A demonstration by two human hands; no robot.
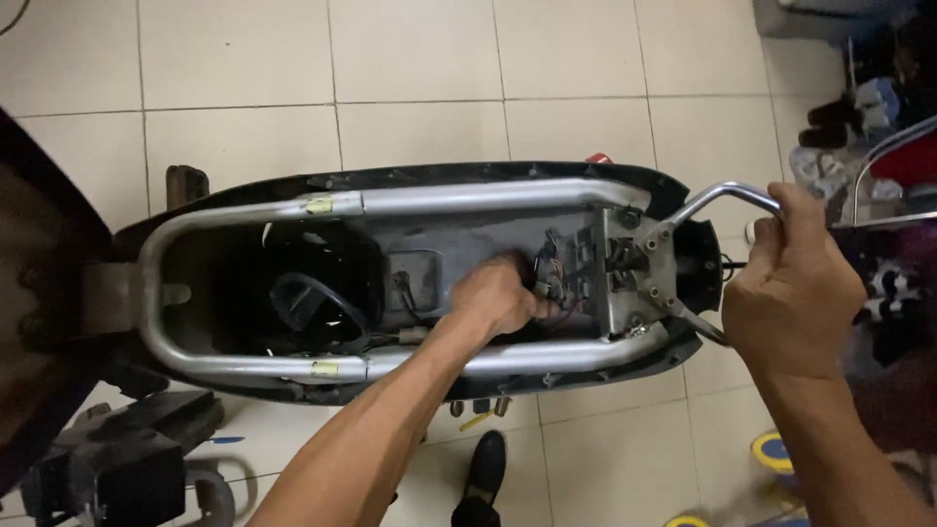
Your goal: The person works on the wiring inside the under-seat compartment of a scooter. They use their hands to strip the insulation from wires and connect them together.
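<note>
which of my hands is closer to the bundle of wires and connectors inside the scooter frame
Left. Your left hand is reaching into the frame and touching the wire bundle. Your right hand is off past the tail end, gripping the metal rear grab bar.

a pale tiled floor (420, 59) is seen, on which small metal fittings (478, 407) and dark parts (127, 459) are laid.

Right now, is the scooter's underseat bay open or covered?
Open: no cover over the bay, its silver frame tubes and wiring exposed.
</note>
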